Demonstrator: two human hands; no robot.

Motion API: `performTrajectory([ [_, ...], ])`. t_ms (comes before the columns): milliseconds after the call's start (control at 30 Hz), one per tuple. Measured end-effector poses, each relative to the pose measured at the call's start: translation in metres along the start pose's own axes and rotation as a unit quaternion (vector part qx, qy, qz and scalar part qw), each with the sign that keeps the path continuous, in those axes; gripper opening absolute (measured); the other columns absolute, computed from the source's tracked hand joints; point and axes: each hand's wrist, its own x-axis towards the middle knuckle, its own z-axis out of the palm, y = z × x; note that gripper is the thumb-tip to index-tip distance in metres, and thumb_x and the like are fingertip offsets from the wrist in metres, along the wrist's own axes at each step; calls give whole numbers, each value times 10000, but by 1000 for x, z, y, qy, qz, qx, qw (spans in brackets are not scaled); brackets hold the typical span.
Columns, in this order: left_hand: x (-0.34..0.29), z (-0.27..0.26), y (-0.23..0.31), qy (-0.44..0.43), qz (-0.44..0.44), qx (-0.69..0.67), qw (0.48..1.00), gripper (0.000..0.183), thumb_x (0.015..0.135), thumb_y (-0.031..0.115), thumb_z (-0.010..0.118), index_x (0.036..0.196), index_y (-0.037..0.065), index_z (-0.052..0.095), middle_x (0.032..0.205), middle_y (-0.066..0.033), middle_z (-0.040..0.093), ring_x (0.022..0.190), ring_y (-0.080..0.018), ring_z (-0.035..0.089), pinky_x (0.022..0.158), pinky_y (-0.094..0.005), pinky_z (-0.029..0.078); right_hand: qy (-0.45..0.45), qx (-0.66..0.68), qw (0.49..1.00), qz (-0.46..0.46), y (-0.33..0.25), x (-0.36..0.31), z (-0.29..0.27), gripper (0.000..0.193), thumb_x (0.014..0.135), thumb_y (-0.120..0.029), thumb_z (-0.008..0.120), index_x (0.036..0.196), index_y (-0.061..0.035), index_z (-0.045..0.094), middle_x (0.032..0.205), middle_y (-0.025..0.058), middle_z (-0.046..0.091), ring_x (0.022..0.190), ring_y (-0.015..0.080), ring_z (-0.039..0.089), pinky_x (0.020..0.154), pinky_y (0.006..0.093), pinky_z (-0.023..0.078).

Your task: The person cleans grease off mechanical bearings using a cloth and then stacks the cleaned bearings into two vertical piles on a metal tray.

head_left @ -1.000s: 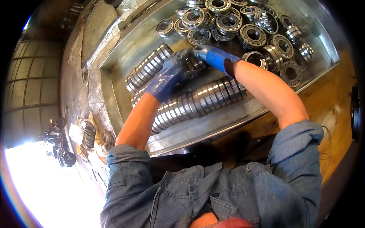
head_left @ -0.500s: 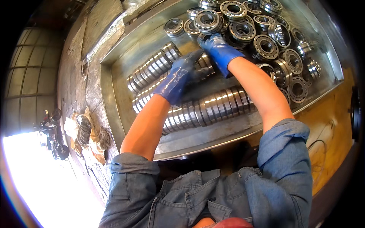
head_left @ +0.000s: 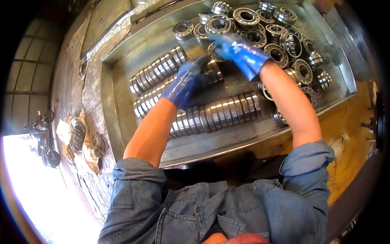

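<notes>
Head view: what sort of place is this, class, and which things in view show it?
Probably a workshop or parts store: a metal tray full of steel bearings, handled by blue-gloved hands, left hand and right hand, on a stained workbench.

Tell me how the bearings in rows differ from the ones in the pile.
The rowed bearings stand on edge, packed face to face in straight lines near the left hand. The piled bearings mostly lie flat and loose, bores showing, around the right hand. Both are shiny steel rings in one metal tray.

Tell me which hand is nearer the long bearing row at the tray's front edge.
Left. The left hand hovers just above the long bearing row; the right hand reaches farther back, over loose bearings.
</notes>
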Motion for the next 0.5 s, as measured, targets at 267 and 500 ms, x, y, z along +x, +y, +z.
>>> performTrajectory([
  [267, 13, 18, -5, 42, 63, 30, 997, 719, 844, 395, 816, 1447, 93, 564, 1422, -162, 629, 1295, -333, 614, 1077, -401, 502, -130, -87, 986, 54, 36, 26, 70, 483, 1091, -360, 319, 1492, -183, 522, 1575, 66, 498, 1494, 235, 409, 1262, 455, 235],
  [500, 4, 13, -19, 31, 19, 38, 999, 716, 845, 380, 826, 1465, 154, 551, 1368, -137, 669, 1243, -344, 646, 1036, -420, 532, -77, -300, 943, -120, 18, 24, 64, 447, 1031, -174, 431, 1474, -183, 486, 1250, 186, 708, 1180, 351, 674, 1051, 455, 477],
])
